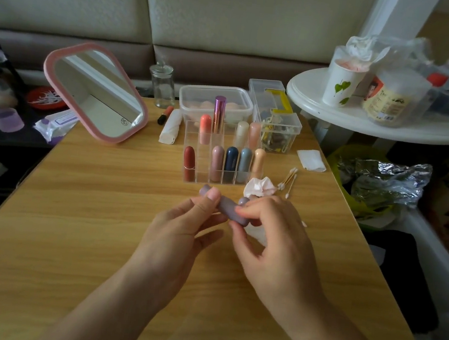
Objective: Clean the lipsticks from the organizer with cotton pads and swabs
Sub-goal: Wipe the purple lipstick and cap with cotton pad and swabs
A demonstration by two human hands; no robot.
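A mauve lipstick [226, 205] lies crosswise between both hands, just above the wooden table [101, 211]. My left hand [183, 229] pinches its left end with thumb on top. My right hand [274, 239] grips its right end with curled fingers. Right behind stands the clear acrylic organizer [203, 173] holding several capped lipsticks in red, pink, blue, grey, peach and a tall metallic purple one. A crumpled white cotton pad [260, 188] lies to the organizer's right, beside several cotton swabs [288, 180]. Another white pad [256, 233] shows under my right hand.
A pink-framed mirror [95, 91] leans at the back left. Behind the organizer are a glass jar [162, 86], a lidded plastic tub [215, 101], a clip box [277, 128], a rolled white pad pack [171, 127] and a loose lipstick [165, 115]. A folded pad [311, 160] lies right. A round white side table [391, 121] stands at the right.
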